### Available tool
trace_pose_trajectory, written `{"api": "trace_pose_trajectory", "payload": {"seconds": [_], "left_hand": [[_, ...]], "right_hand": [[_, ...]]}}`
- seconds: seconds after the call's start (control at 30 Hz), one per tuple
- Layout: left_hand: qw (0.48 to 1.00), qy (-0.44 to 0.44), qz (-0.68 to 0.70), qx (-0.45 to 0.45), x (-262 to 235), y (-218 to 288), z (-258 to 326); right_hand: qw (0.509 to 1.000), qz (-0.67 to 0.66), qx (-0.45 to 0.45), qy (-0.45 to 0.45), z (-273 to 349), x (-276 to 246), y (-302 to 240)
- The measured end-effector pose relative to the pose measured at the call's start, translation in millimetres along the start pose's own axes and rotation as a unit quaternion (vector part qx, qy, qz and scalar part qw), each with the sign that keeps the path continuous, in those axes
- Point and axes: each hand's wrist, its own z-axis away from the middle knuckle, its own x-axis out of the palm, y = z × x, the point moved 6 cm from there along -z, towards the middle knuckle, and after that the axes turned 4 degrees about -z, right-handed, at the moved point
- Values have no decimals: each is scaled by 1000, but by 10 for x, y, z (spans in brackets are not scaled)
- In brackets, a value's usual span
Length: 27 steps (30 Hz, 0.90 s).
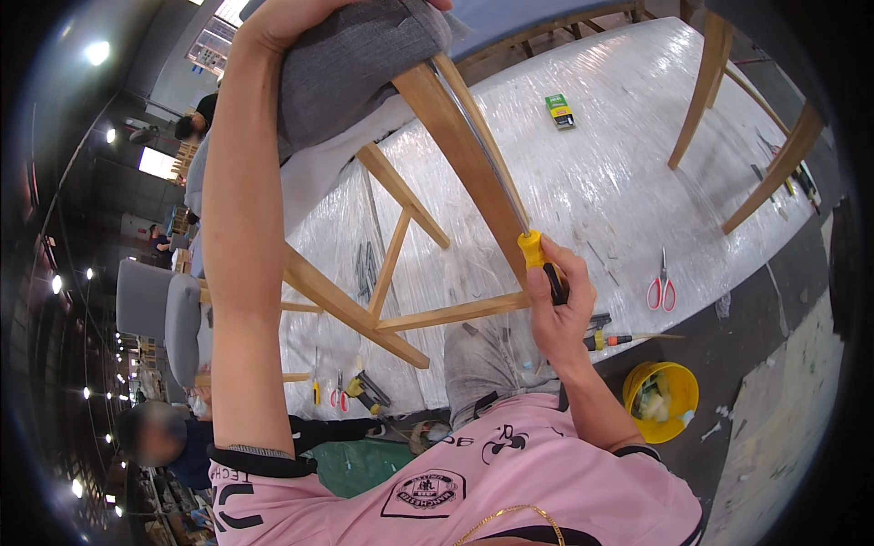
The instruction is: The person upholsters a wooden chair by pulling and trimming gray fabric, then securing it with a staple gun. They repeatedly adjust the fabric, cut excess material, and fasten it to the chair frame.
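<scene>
A tilted chair with grey fabric upholstery (355, 77) and light wooden legs (460, 150) fills the space before me. My left hand (296, 16) grips its upholstered part at the top of the picture, with most of the fingers cut off by the edge. In my right hand (566, 309), closed round the handle, is a long screwdriver (530, 246) with a yellow and black grip. Its metal shaft runs up alongside one leg towards the upholstery. Where the tip meets the chair is hard to see.
The table (619, 182) is covered in clear plastic film. On it lie a green and yellow box (560, 111), red-handled scissors (662, 287) and a power tool (369, 391). Another chair's legs (701, 91) stand at right. A yellow bucket (661, 402) stands below. A co-worker (173, 446) is at left.
</scene>
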Motion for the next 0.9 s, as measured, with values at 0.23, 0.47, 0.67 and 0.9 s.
{"api": "trace_pose_trajectory", "payload": {"seconds": [0.23,0.47,0.67,0.9], "left_hand": [[993,-53,-107,4,79,17,-30],[988,-56,-139,41,134,31,-28],[977,-75,-184,79,107,22,-35],[985,-45,-165,27,60,-1,-48]], "right_hand": [[999,-24,32,-1,-133,-9,216],[996,-17,-78,36,-233,70,213],[995,4,-95,40,-349,97,191],[998,-18,-61,30,-372,125,190]]}}
